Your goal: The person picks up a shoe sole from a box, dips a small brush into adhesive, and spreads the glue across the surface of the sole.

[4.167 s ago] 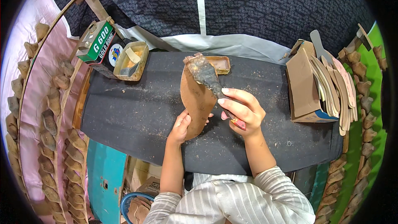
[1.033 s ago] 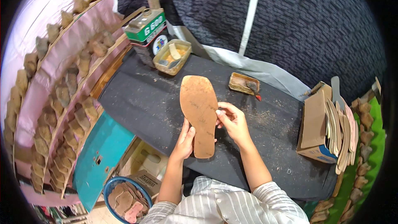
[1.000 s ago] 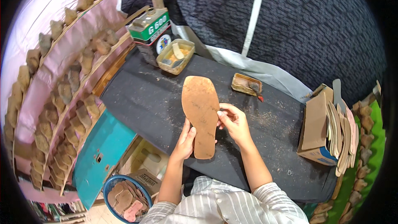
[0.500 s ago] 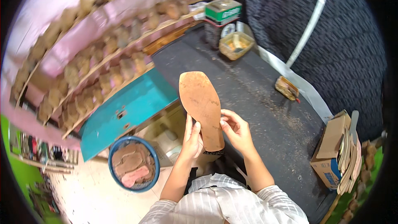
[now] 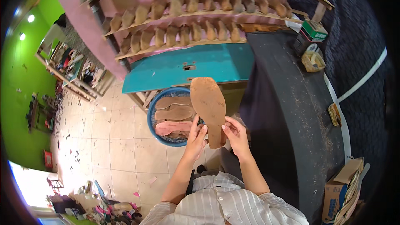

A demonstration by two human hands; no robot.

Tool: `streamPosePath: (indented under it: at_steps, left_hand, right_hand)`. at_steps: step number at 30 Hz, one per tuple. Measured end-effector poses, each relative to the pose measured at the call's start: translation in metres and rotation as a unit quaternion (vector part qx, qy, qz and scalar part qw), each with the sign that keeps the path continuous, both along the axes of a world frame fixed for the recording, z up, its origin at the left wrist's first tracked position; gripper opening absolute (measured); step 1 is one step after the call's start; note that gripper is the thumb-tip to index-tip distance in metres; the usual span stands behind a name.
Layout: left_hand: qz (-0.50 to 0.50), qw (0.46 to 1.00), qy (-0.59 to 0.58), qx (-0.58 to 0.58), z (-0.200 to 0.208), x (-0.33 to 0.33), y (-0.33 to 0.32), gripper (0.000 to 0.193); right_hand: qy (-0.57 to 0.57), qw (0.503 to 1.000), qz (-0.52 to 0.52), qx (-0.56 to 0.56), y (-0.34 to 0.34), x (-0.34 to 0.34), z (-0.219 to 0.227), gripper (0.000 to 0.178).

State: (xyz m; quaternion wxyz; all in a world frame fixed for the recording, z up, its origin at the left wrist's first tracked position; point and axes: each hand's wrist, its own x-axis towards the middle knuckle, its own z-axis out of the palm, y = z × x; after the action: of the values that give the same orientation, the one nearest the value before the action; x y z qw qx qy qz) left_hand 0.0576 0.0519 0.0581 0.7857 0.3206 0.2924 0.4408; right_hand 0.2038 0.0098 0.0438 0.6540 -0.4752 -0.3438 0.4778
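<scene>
A flat brown sole [image 5: 209, 109] shaped like a foot is held up in the air by both hands, its broad toe end pointing away from the person and its narrow heel end down between the fingers. It hangs over the near rim of a round blue basket [image 5: 153, 130] on the tiled floor [image 5: 116, 141], just left of the dark worktable [image 5: 291, 112]. The left hand [image 5: 196, 138] pinches the sole's heel part from the left, fingers pressed along its edge and thumb behind; the right hand [image 5: 235, 135] grips the same end from the right, fingertips closed on the edge. Inside the basket lie more soles, brown ones on top and a pink one [image 5: 173, 127] below them. Beyond the basket stands a teal panel [image 5: 187, 64], and above it wooden racks [image 5: 187, 33] carry rows of tan foot-shaped forms. At the table's far end sit a green-topped tin can [image 5: 314, 31] and a small open container [image 5: 313, 61] beside it; a flat little tin [image 5: 334, 114] lies by the table's right edge. A cardboard box [image 5: 339, 191] full of upright flat cut-outs stands at the near right corner. The person's striped sleeves [image 5: 225, 204] fill the lower edge.
</scene>
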Motion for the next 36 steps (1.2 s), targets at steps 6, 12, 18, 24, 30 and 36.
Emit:
streamPosePath:
  at_steps: [6,12,18,24,30,36]
  left_hand:
    - [0.018,0.994,0.105,0.04,-0.039,-0.047,0.011,0.05]
    - [0.027,0.987,0.16,-0.014,-0.061,-0.059,0.038,0.041]
    - [0.026,0.973,0.222,0.058,-0.093,-0.072,0.077,0.034]
    - [0.047,0.977,0.2,-0.048,-0.135,-0.079,0.101,0.032]
    - [0.02,0.955,0.297,0.007,-0.203,-0.105,0.135,0.038]
    - [-0.055,0.91,0.397,0.102,-0.249,-0.115,0.166,0.053]
  right_hand:
    - [0.046,0.997,0.03,-0.053,0.027,-0.04,-0.012,0.031]
    - [0.097,0.983,0.048,-0.151,0.072,-0.045,-0.035,0.028]
    - [0.117,0.974,0.062,-0.183,0.118,-0.053,-0.068,0.031]
    - [0.04,0.98,0.089,-0.175,0.148,-0.057,-0.134,0.03]
    - [-0.035,0.979,0.042,-0.196,0.172,-0.087,-0.186,0.032]
    - [-0.104,0.962,-0.044,-0.247,0.183,-0.1,-0.237,0.034]
